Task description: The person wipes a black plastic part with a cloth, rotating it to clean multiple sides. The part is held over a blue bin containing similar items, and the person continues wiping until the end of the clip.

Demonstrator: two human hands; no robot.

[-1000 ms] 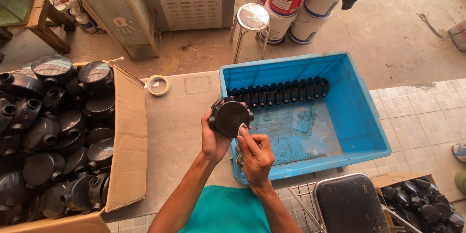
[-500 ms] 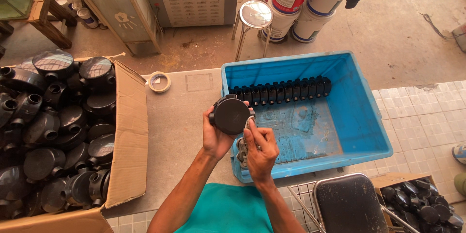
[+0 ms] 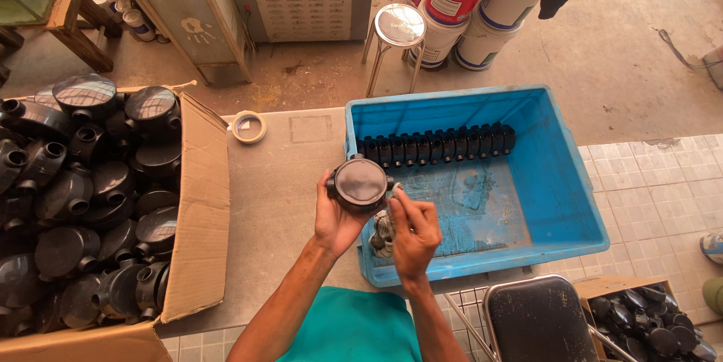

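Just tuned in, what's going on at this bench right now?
A person is working at a grey table. The left hand holds up a round black junction box, lid facing the camera, while the right hand pinches at its right edge with the fingertips; what they pinch is too small to tell. Behind it, a blue crate holds a row of black parts along its far wall. An open cardboard box to the left is piled with similar black boxes.
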